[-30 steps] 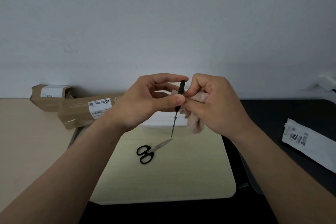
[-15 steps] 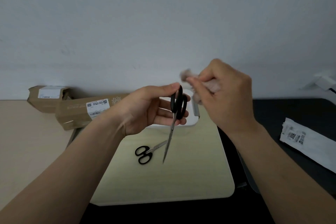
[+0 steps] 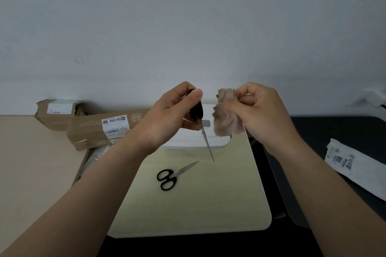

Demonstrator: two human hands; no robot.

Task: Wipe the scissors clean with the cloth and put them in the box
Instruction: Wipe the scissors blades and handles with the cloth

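My left hand [image 3: 169, 119] holds a pair of black-handled scissors [image 3: 200, 123] by the handles, blades closed and pointing down over the pale board [image 3: 208, 204]. My right hand [image 3: 259, 115] pinches a crumpled pinkish cloth [image 3: 226, 119], a small gap to the right of the held scissors and not touching them. A second pair of black-handled scissors [image 3: 173, 174] lies flat on the board below. The white box [image 3: 194, 141] stands at the board's far end, largely hidden behind my hands and the cloth.
Two brown cardboard cartons [image 3: 100, 131] lie at the back left against the wall. A white labelled plastic packet [image 3: 353, 167] lies on the dark surface to the right. A white object [image 3: 373, 96] sits at the far right edge.
My hands have come apart from wiping the scissors. The cloth has come off the blades and now sits to their right, and my left hand has risen and turned the scissors, blades still down.
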